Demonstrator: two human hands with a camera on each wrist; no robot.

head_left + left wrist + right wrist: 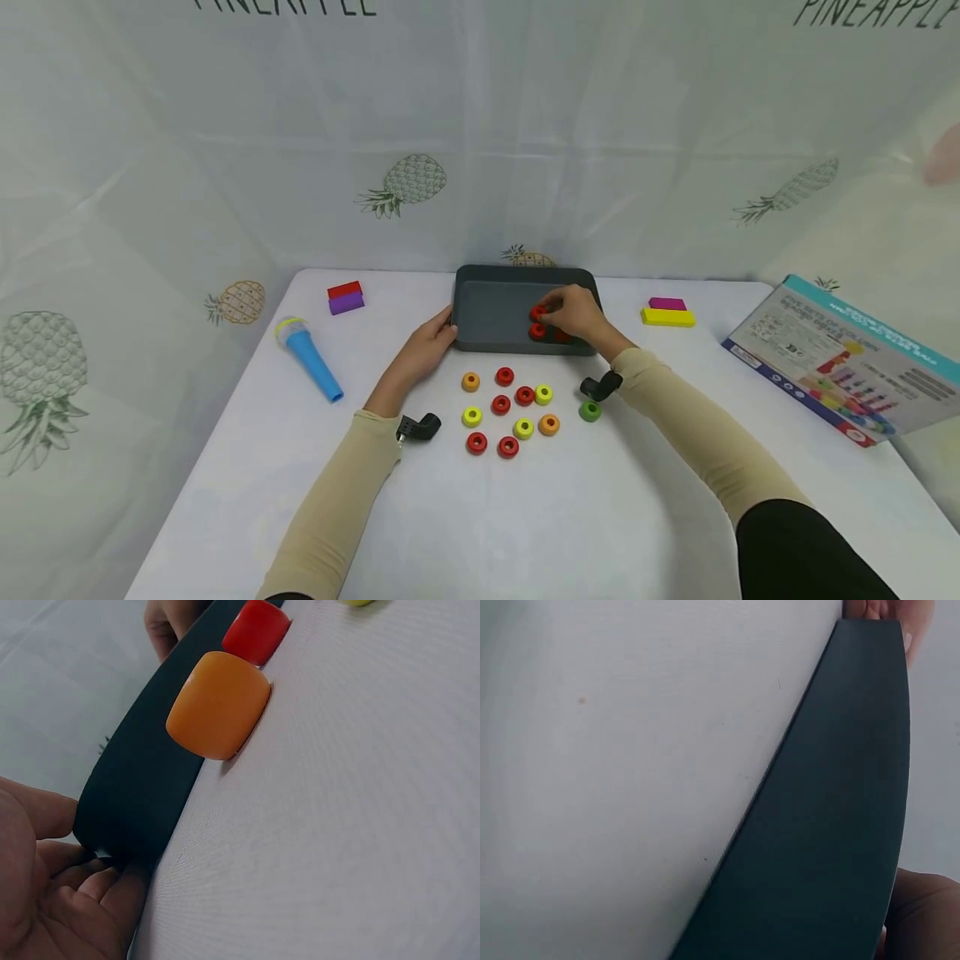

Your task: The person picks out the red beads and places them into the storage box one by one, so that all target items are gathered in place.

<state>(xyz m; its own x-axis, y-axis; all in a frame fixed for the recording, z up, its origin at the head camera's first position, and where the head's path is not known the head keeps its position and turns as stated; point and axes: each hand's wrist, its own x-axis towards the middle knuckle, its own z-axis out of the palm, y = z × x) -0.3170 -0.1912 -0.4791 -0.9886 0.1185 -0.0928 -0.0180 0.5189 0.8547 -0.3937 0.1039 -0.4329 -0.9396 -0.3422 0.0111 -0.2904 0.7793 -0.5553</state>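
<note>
A dark grey tray (487,308) lies at the back of the white table. My left hand (427,346) grips its left end; in the left wrist view, the thumb is near the rim and the fingers (112,892) are curled at the underside. Over the tray's right half, my right hand (577,312) pinches a red ring-shaped bead (537,312) at its fingertips. Beside it in the tray lie another red bead (537,331) and a red one (562,335) partly covered by the hand. The right wrist view shows mainly the tray's outer side (832,787), hiding the fingertips.
In front of the tray lie several loose beads: red (501,405), yellow (472,417), orange (550,425) and green (590,410). A blue toy microphone (313,360) and red-purple blocks (346,302) are left; yellow-magenta blocks (667,317) and a printed box (847,358) are right.
</note>
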